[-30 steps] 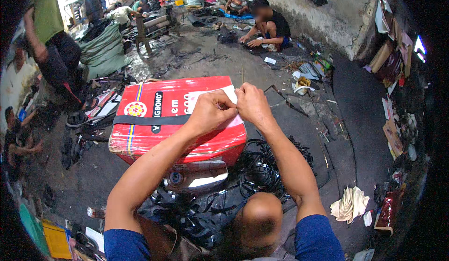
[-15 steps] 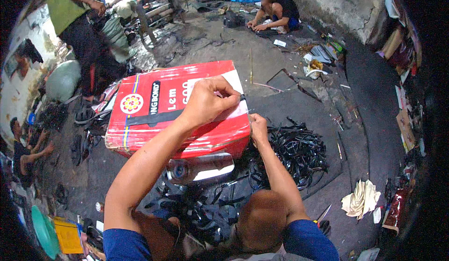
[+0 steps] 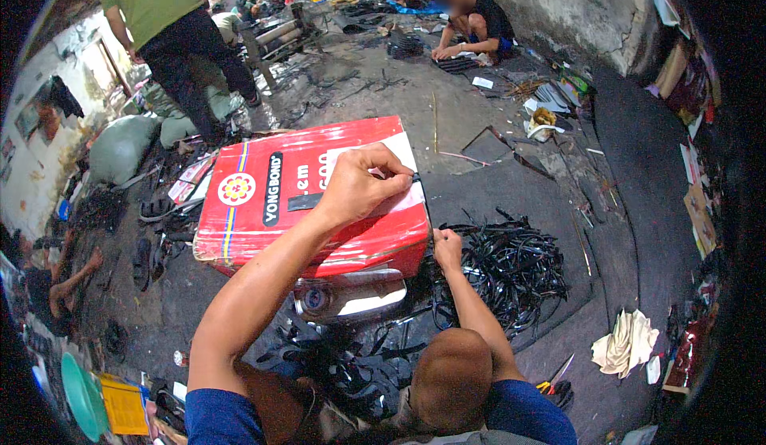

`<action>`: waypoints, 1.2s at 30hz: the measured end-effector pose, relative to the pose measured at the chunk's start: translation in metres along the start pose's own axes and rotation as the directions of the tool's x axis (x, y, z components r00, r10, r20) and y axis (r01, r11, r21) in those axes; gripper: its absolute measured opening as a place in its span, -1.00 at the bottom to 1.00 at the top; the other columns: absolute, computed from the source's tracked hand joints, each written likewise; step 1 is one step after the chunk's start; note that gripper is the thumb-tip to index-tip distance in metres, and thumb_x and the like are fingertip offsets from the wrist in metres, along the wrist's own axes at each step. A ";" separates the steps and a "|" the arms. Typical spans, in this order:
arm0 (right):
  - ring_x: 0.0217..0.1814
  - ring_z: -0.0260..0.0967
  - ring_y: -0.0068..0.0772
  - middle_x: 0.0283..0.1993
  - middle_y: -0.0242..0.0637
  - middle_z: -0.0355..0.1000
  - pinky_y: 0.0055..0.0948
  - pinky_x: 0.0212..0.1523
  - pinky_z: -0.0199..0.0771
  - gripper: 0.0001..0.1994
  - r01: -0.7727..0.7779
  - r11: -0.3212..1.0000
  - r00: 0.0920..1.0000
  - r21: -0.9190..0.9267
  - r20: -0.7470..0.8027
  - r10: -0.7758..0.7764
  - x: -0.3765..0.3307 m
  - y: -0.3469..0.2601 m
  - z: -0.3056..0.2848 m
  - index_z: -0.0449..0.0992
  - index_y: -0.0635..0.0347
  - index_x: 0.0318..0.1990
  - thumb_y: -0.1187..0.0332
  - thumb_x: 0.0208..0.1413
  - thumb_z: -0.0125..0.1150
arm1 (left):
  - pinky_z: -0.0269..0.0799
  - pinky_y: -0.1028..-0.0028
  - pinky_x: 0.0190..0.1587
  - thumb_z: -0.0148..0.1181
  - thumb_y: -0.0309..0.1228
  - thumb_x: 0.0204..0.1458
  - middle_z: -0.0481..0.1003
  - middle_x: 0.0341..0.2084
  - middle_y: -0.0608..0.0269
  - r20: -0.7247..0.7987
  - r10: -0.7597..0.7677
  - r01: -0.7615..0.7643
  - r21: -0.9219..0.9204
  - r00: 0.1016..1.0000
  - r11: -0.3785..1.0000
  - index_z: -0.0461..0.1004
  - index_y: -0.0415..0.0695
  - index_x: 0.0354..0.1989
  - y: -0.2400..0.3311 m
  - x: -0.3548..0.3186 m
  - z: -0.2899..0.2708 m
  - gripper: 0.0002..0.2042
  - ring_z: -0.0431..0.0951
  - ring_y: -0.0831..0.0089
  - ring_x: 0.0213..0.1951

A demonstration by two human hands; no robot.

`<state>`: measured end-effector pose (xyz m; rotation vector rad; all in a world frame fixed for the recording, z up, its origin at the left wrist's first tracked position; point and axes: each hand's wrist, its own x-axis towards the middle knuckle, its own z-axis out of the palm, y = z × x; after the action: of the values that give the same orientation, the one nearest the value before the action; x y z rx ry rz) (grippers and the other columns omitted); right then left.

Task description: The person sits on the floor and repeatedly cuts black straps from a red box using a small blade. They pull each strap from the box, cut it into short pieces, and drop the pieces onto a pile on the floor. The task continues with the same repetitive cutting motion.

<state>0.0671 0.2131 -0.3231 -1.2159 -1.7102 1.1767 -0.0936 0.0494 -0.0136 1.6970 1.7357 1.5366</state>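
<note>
Head view: the left hand [image 3: 363, 186] rests on top of a red box [image 3: 307, 198], its fingers pressed together and pinching a thin black strip [image 3: 420, 206] at the box's right edge. Lower down that strip, the right hand [image 3: 447, 250] is closed around it, beside the box's corner. Just right of those fingers lies a pile of black strips [image 3: 511, 265]; under the box sits a metal can [image 3: 351, 297].

At frame centre I see my left hand [image 3: 361, 187] pinching a black strip [image 3: 416, 179] atop the red box [image 3: 279, 206]; my right hand [image 3: 447, 247] grips it at the box's lower right, beside black strips [image 3: 511, 265].
</note>
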 end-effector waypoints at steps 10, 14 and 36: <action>-0.37 0.51 -0.05 -0.43 0.01 0.56 -0.11 -0.22 0.45 -0.67 0.017 0.975 0.997 -0.221 -0.072 -0.033 -0.006 0.067 -0.014 0.59 0.37 -0.40 0.21 0.21 0.32 | 0.51 0.55 -0.35 0.39 -0.53 0.00 0.62 -0.41 0.27 0.007 -0.025 0.025 -0.043 1.000 0.999 0.68 -0.25 -0.40 0.001 -0.001 0.000 -0.95 0.58 0.61 -0.37; -0.29 0.57 0.10 -0.38 0.07 0.59 -0.02 -0.16 0.48 -0.63 -0.102 0.972 0.995 -0.209 -0.042 0.096 -0.011 0.092 -0.018 0.59 0.39 -0.40 0.15 0.20 0.30 | 0.50 0.56 -0.35 0.37 -0.54 0.01 0.61 -0.41 0.27 -0.005 -0.015 0.015 0.006 1.000 1.000 0.68 -0.25 -0.41 0.001 -0.003 -0.003 -0.96 0.57 0.62 -0.36; -0.48 0.09 -0.58 -0.58 -0.35 0.24 -0.41 -0.45 0.23 -0.74 0.351 0.898 0.936 -0.266 0.096 -0.338 -0.050 -0.132 -0.162 0.41 0.28 -0.37 0.32 0.29 0.27 | 0.53 0.48 -0.30 0.44 -0.47 -0.01 0.56 -0.38 0.21 -0.059 0.400 -0.384 0.189 0.914 0.904 0.60 -0.22 -0.30 0.060 -0.031 0.020 -0.84 0.59 0.48 -0.36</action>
<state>0.1899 0.1902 -0.1483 -0.9894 -2.0791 0.7738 -0.0357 0.0184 0.0118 2.2060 1.6891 1.6930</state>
